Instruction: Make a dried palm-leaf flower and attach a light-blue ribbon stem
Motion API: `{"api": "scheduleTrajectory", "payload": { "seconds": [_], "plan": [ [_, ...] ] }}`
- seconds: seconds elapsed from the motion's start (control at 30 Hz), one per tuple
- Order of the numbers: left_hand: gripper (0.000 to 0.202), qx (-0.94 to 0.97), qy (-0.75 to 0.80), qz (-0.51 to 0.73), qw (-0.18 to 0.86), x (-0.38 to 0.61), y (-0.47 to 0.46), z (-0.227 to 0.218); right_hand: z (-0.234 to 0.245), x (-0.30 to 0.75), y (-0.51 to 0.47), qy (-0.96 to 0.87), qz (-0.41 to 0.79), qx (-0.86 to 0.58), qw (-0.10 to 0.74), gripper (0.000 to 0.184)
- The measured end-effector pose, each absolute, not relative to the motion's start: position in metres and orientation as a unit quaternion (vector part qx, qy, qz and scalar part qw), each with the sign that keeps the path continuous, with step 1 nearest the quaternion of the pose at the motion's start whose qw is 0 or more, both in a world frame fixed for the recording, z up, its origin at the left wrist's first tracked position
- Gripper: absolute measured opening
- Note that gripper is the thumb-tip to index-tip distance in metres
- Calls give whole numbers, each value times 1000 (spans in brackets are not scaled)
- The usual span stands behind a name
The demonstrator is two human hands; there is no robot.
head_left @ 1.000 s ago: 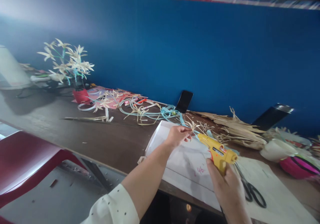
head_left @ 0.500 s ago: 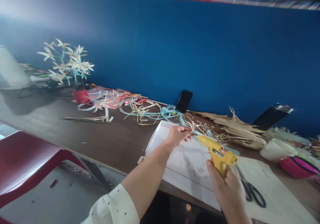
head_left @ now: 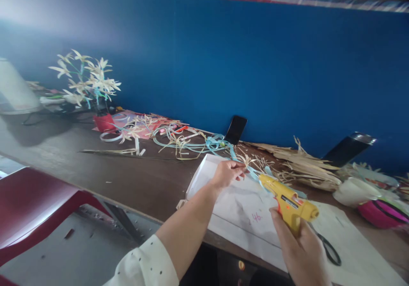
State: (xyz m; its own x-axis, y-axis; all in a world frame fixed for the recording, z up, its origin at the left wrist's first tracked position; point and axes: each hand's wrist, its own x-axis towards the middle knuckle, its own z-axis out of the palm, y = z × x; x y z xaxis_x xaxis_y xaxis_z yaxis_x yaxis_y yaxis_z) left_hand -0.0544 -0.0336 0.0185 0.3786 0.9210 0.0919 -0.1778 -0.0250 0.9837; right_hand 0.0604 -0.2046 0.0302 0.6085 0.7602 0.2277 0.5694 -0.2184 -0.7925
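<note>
My left hand (head_left: 229,174) is closed in a pinch over the white box lid (head_left: 234,209). Between its fingertips is a small pale flower (head_left: 246,161) of dried leaf strips; the pinched part is hidden. My right hand (head_left: 302,245) is wrapped round the handle of a yellow glue gun (head_left: 289,198), its nozzle pointing left, a short way from the flower. Light blue ribbon (head_left: 254,173) lies just behind the fingers of my left hand. Black-handled scissors (head_left: 332,252) lie on the sheet, partly covered by my right hand.
A phone (head_left: 235,129) leans against the blue wall. Dried leaves (head_left: 297,162), a dark tumbler (head_left: 348,147) and a pink pouch (head_left: 377,213) lie to the right. A red pot (head_left: 105,123) of pale flowers stands left among ribbon coils and strips. A red chair (head_left: 35,209) is beside the table.
My right hand has drawn the glue gun to the right, away from the flower, and now covers more of the scissors. The left hand stays almost in place.
</note>
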Motion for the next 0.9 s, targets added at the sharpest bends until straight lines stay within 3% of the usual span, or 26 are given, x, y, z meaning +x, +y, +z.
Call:
{"api": "scheduleTrajectory", "payload": {
  "seconds": [0.9],
  "plan": [
    [18, 557, 338, 437, 620, -51, -34, 17, 35, 61, -186, -459, 76, -785, 409, 38]
  ]
}}
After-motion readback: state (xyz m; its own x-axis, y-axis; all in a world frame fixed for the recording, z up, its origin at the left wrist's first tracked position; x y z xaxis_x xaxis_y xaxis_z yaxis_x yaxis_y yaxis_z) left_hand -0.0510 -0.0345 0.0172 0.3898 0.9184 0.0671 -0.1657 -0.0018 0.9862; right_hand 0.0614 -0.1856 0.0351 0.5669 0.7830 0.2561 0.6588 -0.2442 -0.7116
